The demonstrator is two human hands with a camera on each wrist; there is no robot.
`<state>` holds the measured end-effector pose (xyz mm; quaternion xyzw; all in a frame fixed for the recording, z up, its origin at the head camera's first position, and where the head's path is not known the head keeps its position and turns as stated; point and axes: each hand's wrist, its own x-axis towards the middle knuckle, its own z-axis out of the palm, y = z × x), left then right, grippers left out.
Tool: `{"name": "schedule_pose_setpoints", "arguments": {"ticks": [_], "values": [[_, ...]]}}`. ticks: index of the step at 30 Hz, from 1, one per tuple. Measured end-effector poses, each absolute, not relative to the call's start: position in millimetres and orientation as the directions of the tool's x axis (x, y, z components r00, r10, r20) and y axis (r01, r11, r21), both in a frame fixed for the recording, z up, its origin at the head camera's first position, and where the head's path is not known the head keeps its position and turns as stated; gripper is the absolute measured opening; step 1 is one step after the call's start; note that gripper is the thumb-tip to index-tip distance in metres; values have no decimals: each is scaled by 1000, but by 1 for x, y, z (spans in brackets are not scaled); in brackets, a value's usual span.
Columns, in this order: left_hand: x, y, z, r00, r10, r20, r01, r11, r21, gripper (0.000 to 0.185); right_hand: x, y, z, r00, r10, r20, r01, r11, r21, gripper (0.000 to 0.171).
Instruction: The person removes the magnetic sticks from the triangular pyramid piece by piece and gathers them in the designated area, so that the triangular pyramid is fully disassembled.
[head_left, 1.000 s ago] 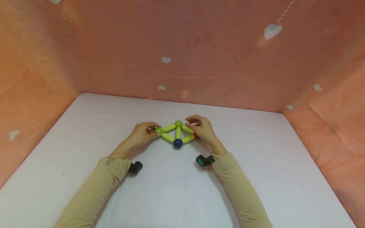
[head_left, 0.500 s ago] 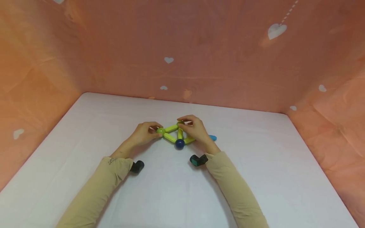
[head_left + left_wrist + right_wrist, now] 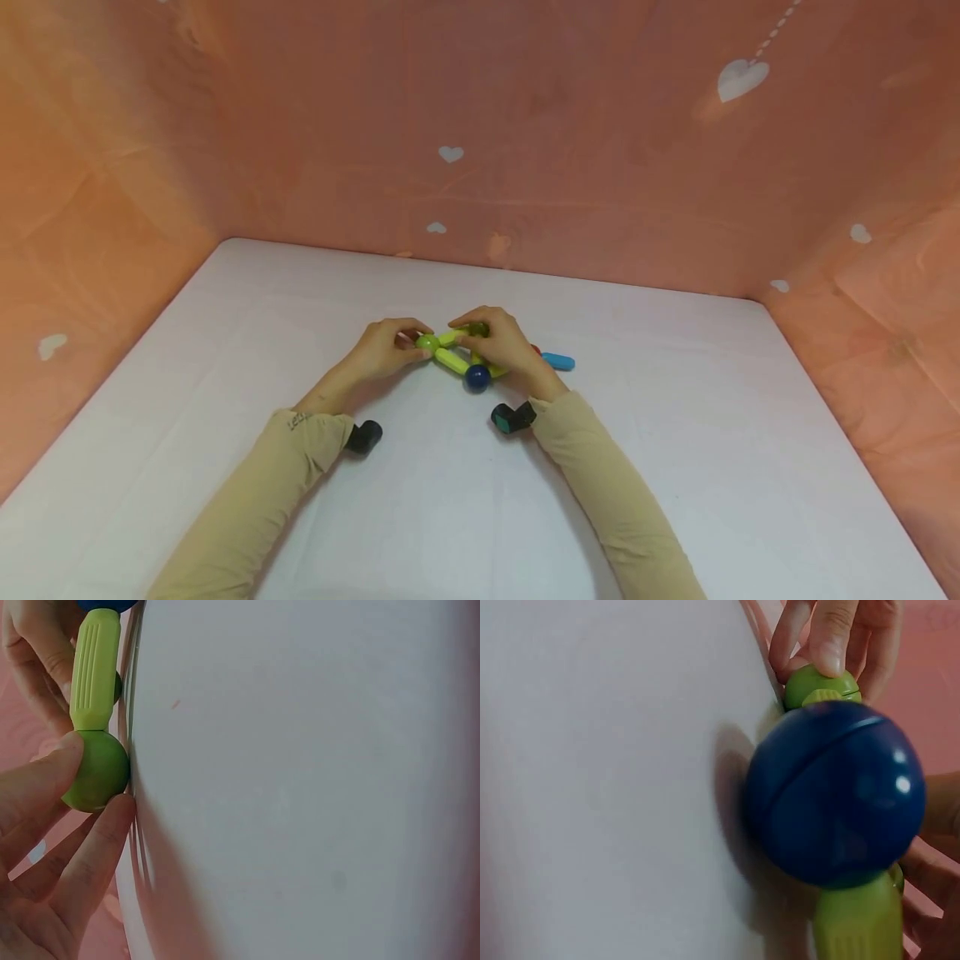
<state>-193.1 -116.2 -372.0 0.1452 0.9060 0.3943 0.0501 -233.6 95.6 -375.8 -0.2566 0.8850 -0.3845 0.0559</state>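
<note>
A frame of yellow-green rods [image 3: 452,361] and coloured balls from a ball-and-rod building toy lies near the middle of the table. My left hand [image 3: 382,342] pinches the green ball [image 3: 101,772] at its left corner between thumb and fingers. Curled over the far side, my right hand [image 3: 501,340] grips the frame around the far green ball [image 3: 478,329] and the rod end beside it. The dark blue ball [image 3: 832,795] forms the near corner, untouched. A red ball [image 3: 536,349] and a light blue rod [image 3: 558,361] show past the right wrist; the right-hand rods are mostly hidden.
The white tabletop [image 3: 420,517] is bounded at the back and sides by an orange-pink cloth [image 3: 525,150] with pale hearts. A small black camera [image 3: 365,436] sits on the left wrist, another camera [image 3: 512,417] on the right.
My right hand has moved left from the right side of the frame, over the far green ball to the rod beside it, uncovering the light blue rod. My left hand keeps its pinch.
</note>
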Motion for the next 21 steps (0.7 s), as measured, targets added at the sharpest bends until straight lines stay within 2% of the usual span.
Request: {"name": "schedule_pose_setpoints", "arguments": {"ticks": [9, 21], "values": [[-192, -117, -371, -955, 296, 20, 218, 652, 726, 31, -236, 93, -375, -844, -525, 110, -459, 599, -656, 25], [-191, -115, -371, -957, 289, 9, 207, 662, 720, 31, -237, 91, -376, -853, -512, 101, -451, 626, -636, 24]]}}
